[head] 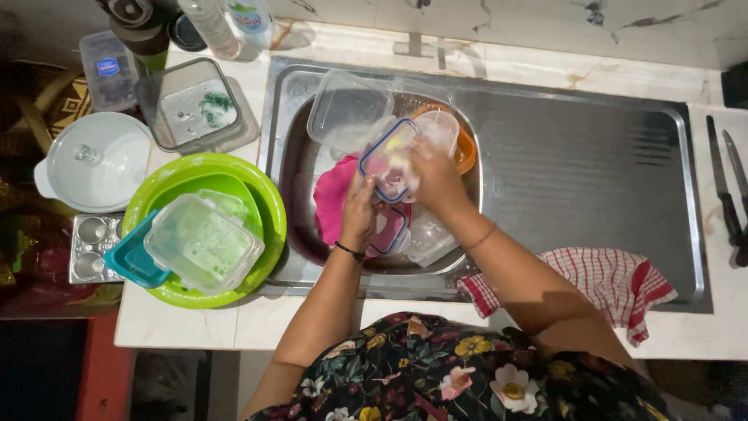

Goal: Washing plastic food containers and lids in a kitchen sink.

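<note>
Clamped between both hands over the sink (290, 93): left hand (360, 212) cupping the near edge of a small blue-rimmed container lid (387, 160), right hand (436, 178) pressed over its right side, fingers curled close on it, perhaps with a bit of pale sponge or foam underneath, too small to tell. Held tilted above the sink bowl, just over a pink plastic piece (335, 199), with more clear tubs beneath and beside. Likely light and thin, stiff at the rim but a little flexible across the middle; probably wet and soapy, so slippery; best taken by the raised blue rim, thumb on one face and fingers on the other, rather than by the flat centre. Rectangular with rounded corners, see-through panel tinted pinkish from what lies behind, blue border all round. Far in the sink: a clear square tub (347, 109) and an orange bowl (464, 148) with a clear cup in it. Left on the counter: a green basin (265, 195) holding a clear lidded box (204, 243) and a teal lid (134, 261). Near right, draped over the sink edge: a red-and-white checked cloth (608, 284). Far right: two knives (728, 187).
</note>
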